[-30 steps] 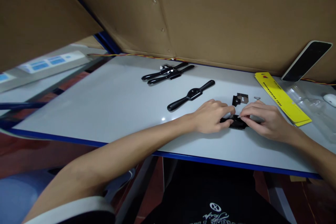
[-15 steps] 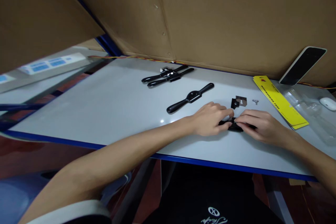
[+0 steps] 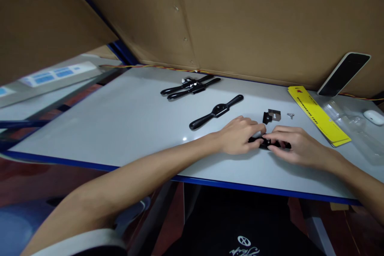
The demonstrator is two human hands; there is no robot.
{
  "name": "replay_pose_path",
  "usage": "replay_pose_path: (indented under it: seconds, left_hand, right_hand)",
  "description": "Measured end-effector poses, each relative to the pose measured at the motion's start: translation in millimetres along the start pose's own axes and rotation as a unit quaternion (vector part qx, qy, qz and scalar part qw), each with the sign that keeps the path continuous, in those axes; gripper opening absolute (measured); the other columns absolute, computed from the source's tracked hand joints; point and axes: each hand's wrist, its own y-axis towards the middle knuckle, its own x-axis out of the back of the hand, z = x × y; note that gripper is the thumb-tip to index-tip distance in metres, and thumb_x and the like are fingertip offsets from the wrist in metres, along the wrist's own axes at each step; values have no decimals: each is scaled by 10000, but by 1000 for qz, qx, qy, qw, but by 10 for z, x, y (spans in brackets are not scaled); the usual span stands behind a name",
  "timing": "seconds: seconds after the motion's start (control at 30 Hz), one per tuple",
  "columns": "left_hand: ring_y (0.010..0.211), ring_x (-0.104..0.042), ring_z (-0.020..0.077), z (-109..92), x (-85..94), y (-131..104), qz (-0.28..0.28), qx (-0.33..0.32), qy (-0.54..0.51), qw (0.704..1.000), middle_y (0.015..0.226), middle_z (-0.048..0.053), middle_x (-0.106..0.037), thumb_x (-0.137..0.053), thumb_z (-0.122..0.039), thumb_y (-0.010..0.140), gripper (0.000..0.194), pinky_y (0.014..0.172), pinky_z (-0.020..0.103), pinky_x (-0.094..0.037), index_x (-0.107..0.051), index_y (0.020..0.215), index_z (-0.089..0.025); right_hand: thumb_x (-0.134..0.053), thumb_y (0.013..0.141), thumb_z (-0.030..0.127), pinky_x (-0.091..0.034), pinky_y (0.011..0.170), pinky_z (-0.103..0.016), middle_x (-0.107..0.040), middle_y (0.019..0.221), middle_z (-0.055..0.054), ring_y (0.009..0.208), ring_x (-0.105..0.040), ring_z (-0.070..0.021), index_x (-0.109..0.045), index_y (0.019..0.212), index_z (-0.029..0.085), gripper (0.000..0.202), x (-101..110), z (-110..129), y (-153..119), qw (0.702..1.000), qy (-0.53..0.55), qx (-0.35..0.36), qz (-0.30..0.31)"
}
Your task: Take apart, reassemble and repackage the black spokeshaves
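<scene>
The black tool (image 3: 264, 145) lies right of the frame's centre, flat on the table (image 3: 135, 128), directly between the left hand (image 3: 241, 136) and the right hand (image 3: 297, 144). Its long axis runs across the picture from left to right, dipping slightly toward the right, so it lies roughly along the line joining the two hands. The left hand's grip is narrow, thumb and forefinger closed on the tool's left part. The right hand comes in from the opposite side, its thumb and forefinger close together at the tool's middle, with the right end showing beneath the palm; whether a small part sits between those fingertips cannot be told. Both hands touch the tool, so neither is clearly nearer its body. Just above, in the picture, lie a black plate (image 3: 267, 118) and a grey blade (image 3: 275, 115), overlapping, over the gap between the hands. The small screws (image 3: 291, 116) lie farther right, above the right hand and nearer to it than to the left
</scene>
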Motion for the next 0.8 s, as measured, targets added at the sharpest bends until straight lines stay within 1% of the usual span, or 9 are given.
replay_pose_path:
  seconds: [0.07,0.13,0.27,0.4,0.47,0.53,0.63,0.8]
  left_hand:
    - [798,-626,222,2,0,-2,4,1,2,1000,889,56,-697,-420,-379,955,320,798,414,-484,-638,1094,-190]
    - [808,-629,228,1,1,-3,9,4,3,1000,900,57,-696,-412,-385,957,331,804,421,-483,-637,1102,-191]
    - [810,-628,224,-3,1,-2,8,5,1,1000,900,53,-696,-407,-384,959,334,820,421,-482,-635,1110,-194]
    - [801,-626,220,-6,3,0,4,0,5,1000,897,55,-698,-406,-381,959,326,805,411,-483,-634,1092,-189]
    - [795,-625,223,-7,7,1,7,2,8,1000,892,57,-695,-405,-385,959,327,793,412,-484,-633,1081,-185]
    - [802,-628,227,-9,10,2,12,4,10,1000,895,56,-695,-407,-384,958,329,795,418,-484,-633,1089,-184]
    - [823,-636,231,-10,8,3,15,6,12,1000,908,54,-699,-413,-382,958,335,818,427,-487,-634,1122,-190]
    - [825,-638,226,-4,-4,1,9,3,12,1000,918,59,-705,-415,-382,964,329,828,423,-492,-638,1112,-191]
  right_hand:
    - [-539,994,216,-513,666,-302,-696,928,-71,747,-636,-161,-735,1159,184,259,50,-6,-3,1000,-6,1,13]
    - [-520,1012,214,-523,690,-311,-699,943,-76,783,-650,-171,-745,1112,192,247,63,-39,-13,1000,-29,11,0]
    - [-530,1025,224,-522,660,-305,-693,867,-59,735,-642,-162,-742,1028,181,216,-5,-117,-37,996,-69,42,-23]
    - [-523,1028,195,-526,665,-318,-711,912,-82,752,-648,-171,-737,1053,160,218,-87,-116,-41,990,-106,76,-50]
    - [-525,1024,181,-528,670,-328,-716,922,-92,759,-649,-180,-733,1080,143,219,-102,-94,-33,988,-119,80,-56]
    - [-531,1017,175,-529,678,-330,-713,908,-93,767,-648,-185,-735,1069,142,214,-99,-72,-22,990,-110,72,-59]
    - [-542,1006,178,-536,714,-338,-699,889,-89,806,-642,-192,-738,1005,160,196,-79,-55,-5,994,-78,53,-60]
    - [-556,986,141,-544,773,-355,-683,938,-105,879,-630,-202,-726,997,149,170,-76,-61,-4,994,-56,68,-63]
